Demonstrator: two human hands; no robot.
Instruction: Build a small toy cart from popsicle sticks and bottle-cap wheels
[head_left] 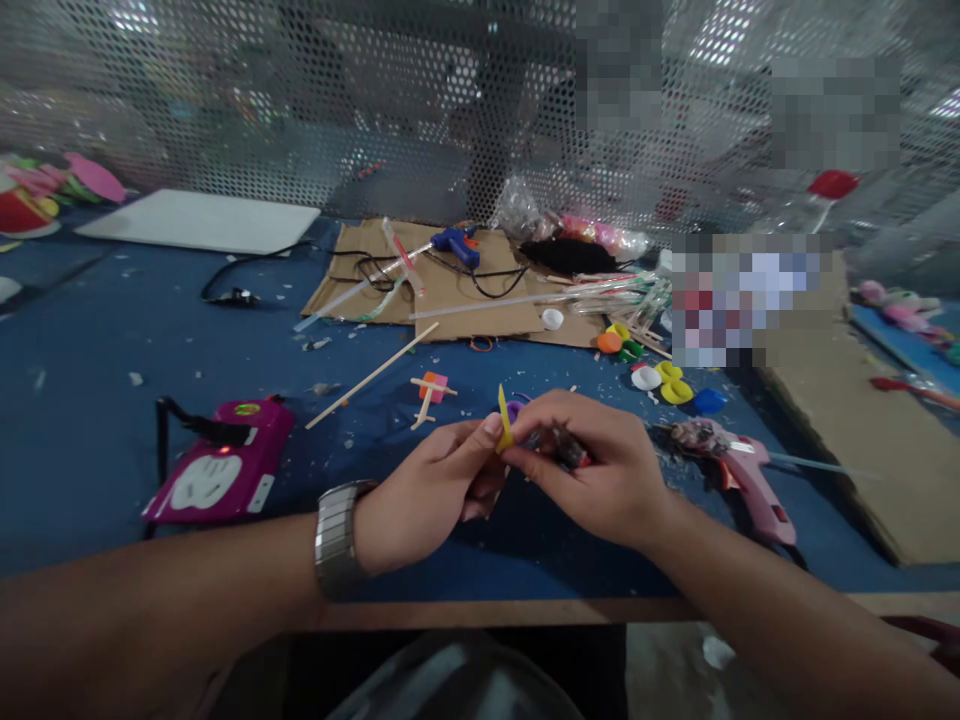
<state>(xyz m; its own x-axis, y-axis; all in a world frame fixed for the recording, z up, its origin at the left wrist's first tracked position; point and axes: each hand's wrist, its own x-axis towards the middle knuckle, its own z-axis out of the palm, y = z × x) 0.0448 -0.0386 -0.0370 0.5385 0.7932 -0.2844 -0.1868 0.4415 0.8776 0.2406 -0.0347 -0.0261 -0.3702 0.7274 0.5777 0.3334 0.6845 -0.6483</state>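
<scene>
My left hand [431,490], with a metal watch band [337,535] at the wrist, pinches a thin, pointed yellow piece [504,418] above the table's near edge. Fingertips of my right hand [600,465] meet the same piece from the other side. Tucked in the right palm is a small dark tool with a red part [571,446]; its kind is mostly hidden. A purple curved piece [514,410] shows just behind the yellow one. Beyond my hands lie small joined wooden sticks [429,395] against an orange and pink block [435,384].
A magenta power strip [225,465] sits at left, a pink glue gun [750,480] at right. Further back, a blue glue gun [457,245] rests on cardboard [480,300]. One long wooden stick [371,375] and several coloured caps [675,390] lie on the blue table [97,400].
</scene>
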